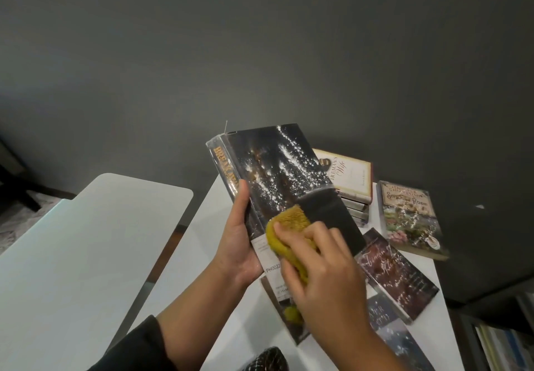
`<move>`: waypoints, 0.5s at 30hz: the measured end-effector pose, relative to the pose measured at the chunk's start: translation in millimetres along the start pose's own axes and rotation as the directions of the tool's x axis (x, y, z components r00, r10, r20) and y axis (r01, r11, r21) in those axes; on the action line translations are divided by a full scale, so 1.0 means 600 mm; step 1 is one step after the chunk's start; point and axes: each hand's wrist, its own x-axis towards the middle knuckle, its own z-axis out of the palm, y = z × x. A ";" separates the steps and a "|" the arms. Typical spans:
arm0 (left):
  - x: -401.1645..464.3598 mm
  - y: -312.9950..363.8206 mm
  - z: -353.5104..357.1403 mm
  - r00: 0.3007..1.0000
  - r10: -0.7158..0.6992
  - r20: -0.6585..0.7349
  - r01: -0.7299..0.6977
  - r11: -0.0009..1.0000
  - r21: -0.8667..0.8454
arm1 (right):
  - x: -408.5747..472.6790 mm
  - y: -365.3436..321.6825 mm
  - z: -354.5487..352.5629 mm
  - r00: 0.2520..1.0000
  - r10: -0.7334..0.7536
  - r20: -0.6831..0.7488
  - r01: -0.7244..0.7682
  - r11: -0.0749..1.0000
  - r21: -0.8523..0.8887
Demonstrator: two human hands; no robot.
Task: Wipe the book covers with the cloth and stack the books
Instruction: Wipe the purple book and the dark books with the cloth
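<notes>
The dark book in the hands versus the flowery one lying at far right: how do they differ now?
The dark book is held tilted above the table, gripped by the left hand; the flowery book lies flat, untouched. The yellow cloth, held by the right hand, presses only the dark one. Both carry white specks.

Home study or library: white tables [86, 240], dark wall [260, 52], bookshelf [502, 341].
</notes>
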 end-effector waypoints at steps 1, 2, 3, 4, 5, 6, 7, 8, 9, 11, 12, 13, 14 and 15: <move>-0.001 -0.003 0.001 1.000 -0.015 0.016 0.015 1.000 -0.001 | 0.003 -0.003 0.000 1.000 -0.016 0.007 0.016 1.000 0.015; -0.002 -0.004 0.002 0.999 -0.028 0.028 0.028 1.000 -0.001 | 0.009 0.001 -0.001 1.000 -0.012 0.003 0.012 1.000 0.022; -0.003 -0.005 0.002 0.999 -0.040 0.034 0.040 0.999 0.006 | 0.015 0.009 -0.002 1.000 0.007 -0.009 -0.006 1.000 0.024; -0.003 -0.004 0.001 0.998 -0.048 0.030 0.047 0.999 0.016 | 0.021 0.022 -0.003 0.999 0.040 -0.030 -0.040 0.999 0.016; -0.003 -0.002 0.000 0.999 -0.046 0.027 0.045 0.999 0.025 | 0.027 0.040 -0.005 0.995 0.090 -0.050 -0.090 0.996 0.002; -0.003 0.000 0.000 0.999 -0.036 0.027 0.035 0.999 0.030 | 0.033 0.061 -0.006 0.987 0.148 -0.064 -0.148 0.989 -0.007; -0.003 0.002 -0.001 1.000 -0.021 0.022 0.020 0.999 0.031 | 0.037 0.080 -0.008 0.977 0.203 -0.072 -0.204 0.979 -0.007; -0.003 0.003 -0.002 1.000 -0.007 0.016 0.006 1.000 0.027 | 0.039 0.094 -0.011 0.967 0.244 -0.075 -0.245 0.970 -0.001; -0.003 0.004 -0.001 1.000 0.003 0.012 -0.003 1.000 0.024 | 0.039 0.101 -0.014 0.960 0.267 -0.079 -0.268 0.963 -0.004; -0.002 0.005 0.002 1.000 0.000 0.008 0.000 1.000 0.014 | 0.034 0.090 -0.016 0.965 0.249 -0.086 -0.254 0.966 -0.053; -0.002 0.005 0.002 1.000 -0.009 0.010 0.009 1.000 0.008 | 0.028 0.073 -0.017 0.974 0.210 -0.088 -0.217 0.973 -0.073; -0.001 0.005 0.004 1.000 -0.019 0.020 0.019 1.000 0.005 | 0.022 0.054 -0.017 0.983 0.161 -0.085 -0.168 0.983 -0.076; -0.002 0.004 0.006 0.999 -0.025 0.029 0.025 1.000 0.004 | 0.012 0.036 -0.015 0.992 0.105 -0.072 -0.110 0.992 -0.064; -0.003 0.002 0.007 0.999 -0.033 0.034 0.033 0.999 0.006 | 0.003 0.020 -0.012 0.997 0.057 -0.050 -0.059 0.997 -0.040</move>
